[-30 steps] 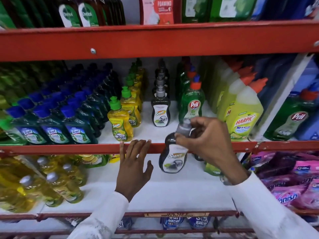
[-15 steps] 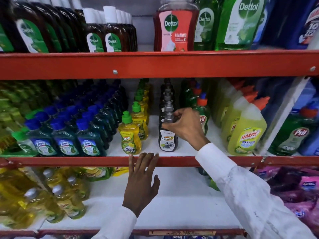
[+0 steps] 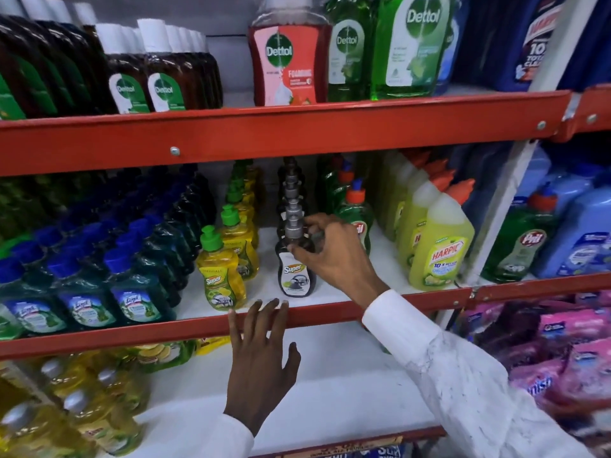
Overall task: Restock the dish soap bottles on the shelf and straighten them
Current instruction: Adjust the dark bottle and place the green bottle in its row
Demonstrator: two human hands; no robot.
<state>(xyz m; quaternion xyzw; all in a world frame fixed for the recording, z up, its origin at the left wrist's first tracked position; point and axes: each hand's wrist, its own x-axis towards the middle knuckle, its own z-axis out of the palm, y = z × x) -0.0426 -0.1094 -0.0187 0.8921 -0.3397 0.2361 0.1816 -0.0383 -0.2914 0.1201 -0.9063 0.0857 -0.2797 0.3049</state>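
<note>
I am seeing two hands of mine: my left hand [image 3: 261, 361] and my right hand [image 3: 330, 252]. I am counting three red shelf rails [image 3: 297, 127] across the rack. Four yellow Harpic bottles [image 3: 439, 246] are standing in a file. One red Dettol bottle [image 3: 286, 61] is showing up top. The black Super bottles [image 3: 296, 272] are running back about six deep, the yellow Super bottles [image 3: 220, 276] about five; beyond that they are blurring together and I cannot tell.
</note>
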